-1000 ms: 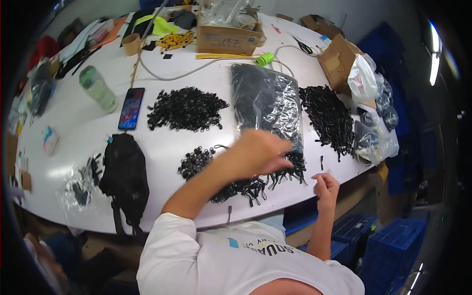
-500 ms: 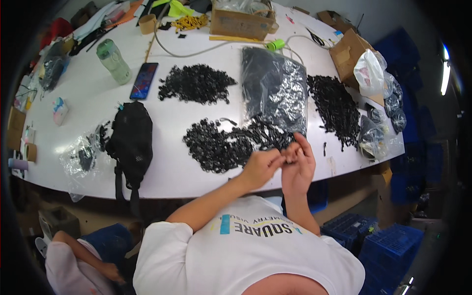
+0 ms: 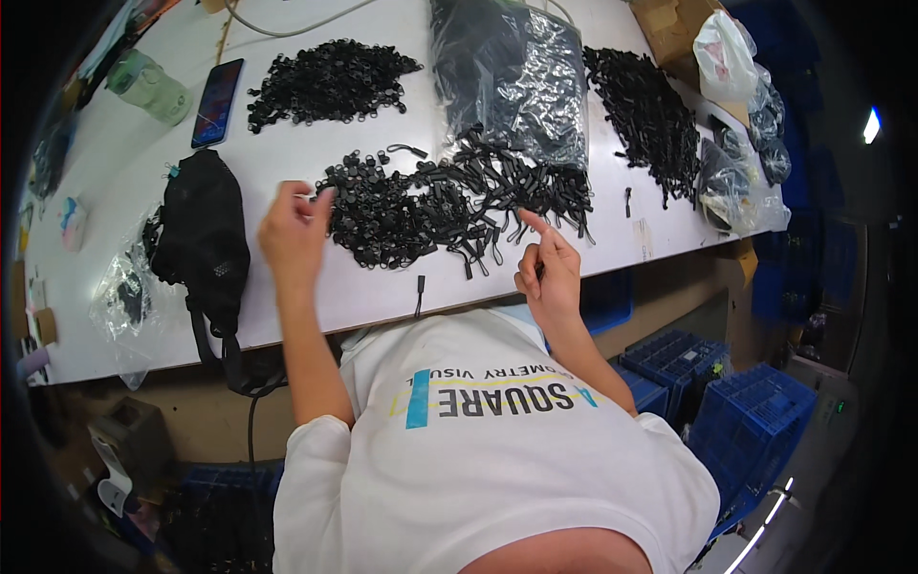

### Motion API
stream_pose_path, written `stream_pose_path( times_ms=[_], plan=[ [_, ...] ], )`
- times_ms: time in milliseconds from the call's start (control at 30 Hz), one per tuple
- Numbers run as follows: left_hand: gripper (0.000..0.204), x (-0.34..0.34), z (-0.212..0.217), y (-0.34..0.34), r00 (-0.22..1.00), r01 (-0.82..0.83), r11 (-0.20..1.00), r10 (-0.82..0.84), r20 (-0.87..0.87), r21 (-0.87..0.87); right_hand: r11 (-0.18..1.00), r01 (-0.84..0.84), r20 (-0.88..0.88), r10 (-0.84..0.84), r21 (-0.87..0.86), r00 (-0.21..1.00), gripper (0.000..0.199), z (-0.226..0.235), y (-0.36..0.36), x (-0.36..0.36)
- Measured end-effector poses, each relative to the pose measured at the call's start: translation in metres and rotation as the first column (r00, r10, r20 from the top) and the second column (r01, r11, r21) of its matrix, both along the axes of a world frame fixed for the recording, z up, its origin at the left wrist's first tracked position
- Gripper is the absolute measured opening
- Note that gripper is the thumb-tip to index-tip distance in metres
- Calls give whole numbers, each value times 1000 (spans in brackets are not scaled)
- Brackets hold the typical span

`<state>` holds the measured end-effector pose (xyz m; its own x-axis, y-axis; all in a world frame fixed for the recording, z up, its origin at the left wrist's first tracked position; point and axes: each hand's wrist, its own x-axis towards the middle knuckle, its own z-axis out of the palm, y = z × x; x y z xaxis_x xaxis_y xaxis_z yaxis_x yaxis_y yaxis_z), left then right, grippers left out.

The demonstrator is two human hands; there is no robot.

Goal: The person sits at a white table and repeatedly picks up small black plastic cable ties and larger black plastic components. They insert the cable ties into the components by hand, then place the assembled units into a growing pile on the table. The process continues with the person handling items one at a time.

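My left hand (image 3: 290, 234) is at the left edge of a pile of small round black plastic pieces (image 3: 368, 206). Its thumb and forefinger close around a small black piece, slightly blurred. In front of the pile of black zipper pulls with cord loops (image 3: 521, 182), my right hand (image 3: 550, 271) has its forefinger stretched out. The other fingers curl around a dark piece that looks like a zipper pull, mostly hidden. A single zipper pull (image 3: 420, 295) lies near the table's front edge.
Farther back are a heap of black ring-like pieces (image 3: 330, 84), a clear plastic bag of dark material (image 3: 512, 77) and another black heap (image 3: 650, 120). A phone (image 3: 217, 103), green bottle (image 3: 148, 88) and black bag (image 3: 201, 234) stand left. Blue crates (image 3: 751, 421) sit below right.
My hands, together before, have parted. The left moved left to the round pieces; the right moved slightly left and down. A zipper pull now shows near the front edge. The view has tilted down.
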<state>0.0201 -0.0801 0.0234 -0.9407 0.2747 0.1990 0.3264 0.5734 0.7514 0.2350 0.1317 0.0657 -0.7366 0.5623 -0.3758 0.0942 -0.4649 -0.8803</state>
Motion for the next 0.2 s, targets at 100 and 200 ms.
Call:
stream_pose_path(
  times_ms=[100,200],
  plan=[
    [28,-16,-5,-27,999,38,934,-48,-20,-356,988,-152,99,150,14,984,43,-12,12,16],
    [32,-24,-15,-28,974,215,873,-159,160,-439,950,-244,133,221,195,966,52,-27,22,28]
  ],
)
